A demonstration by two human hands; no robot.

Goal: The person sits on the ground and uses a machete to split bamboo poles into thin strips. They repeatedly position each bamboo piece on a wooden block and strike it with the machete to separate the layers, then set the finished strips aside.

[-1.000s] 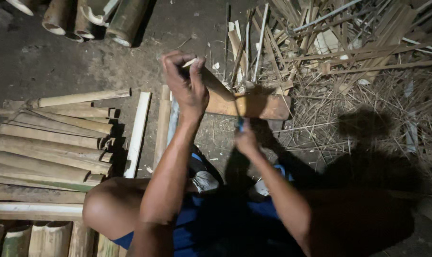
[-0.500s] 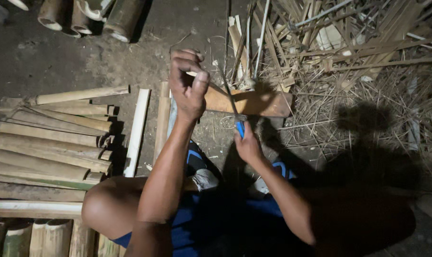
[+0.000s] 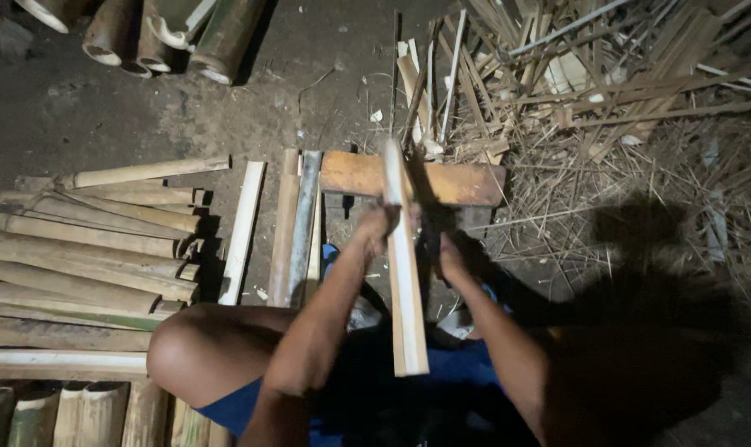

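Fingers of the left hand are clenched around a pale split bamboo slat, which stands nearly on end, its top resting against a flat wooden block and its lower end reaching down over the person's blue shorts. The right hand is closed around a dark handle just beside the slat; the tool itself is blurred and lost in shadow, so its kind cannot be told. Both forearms rise from the bottom of the frame and meet at the slat, the left one bent at the elbow beside a bare raised knee. The person sits low on a dark, packed dirt floor under a single harsh light that throws a heavy shadow to the right. Four split slats lie side by side on the ground just left of the block, one white, the rest brown or grey. Farther left, a stack of roughly a dozen longer bamboo poles lies in rows, with about five short cut sections lined up at the bottom left edge. At the top left, about four round green bamboo tubes show their hollow ends. Beyond the block, to the upper right, a tangled heap of splinters and thin strips spreads across the floor, too many to count.
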